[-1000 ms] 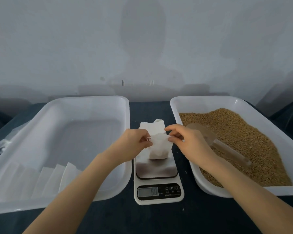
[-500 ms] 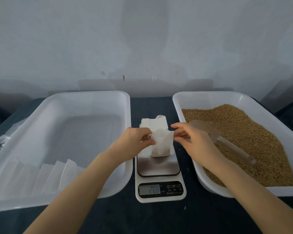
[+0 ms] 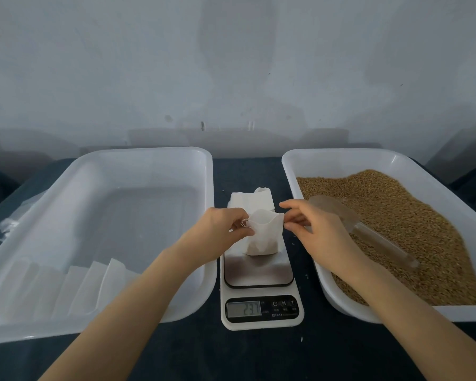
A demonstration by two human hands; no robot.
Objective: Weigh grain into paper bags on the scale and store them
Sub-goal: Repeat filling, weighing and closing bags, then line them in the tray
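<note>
A small white bag (image 3: 264,237) is stood upright on the steel plate of the scale (image 3: 259,274) at the centre of the frame, with its mouth held open; what lies inside cannot be seen. Its left rim, where thin loops of string stick out, is pinched between thumb and fingers by the left grip (image 3: 217,229), a bare hand reaching in from the lower left. Its right rim is pinched by the fingertips of the right grip (image 3: 316,232), the other hand, whose index finger is stretched out just above the bag. The digits 2, 3 and 7 are shown on the scale's display at the lower centre. Just behind the scale, a stack of flat bags (image 3: 250,200) is laid on the dark desk (image 3: 248,171). To the left, a white tray (image 3: 149,154) is set beside the scale, and a row of flat white bags (image 3: 66,290) is leaned along its near wall at the lower left. To the right, a second white tray (image 3: 341,158) is filled with brown grain (image 3: 423,215), on which a clear scoop (image 3: 368,235) is laid, its bowl towards the scale and its handle towards the lower right. The upper half of the frame is taken up by a pale wall (image 3: 231,64).
</note>
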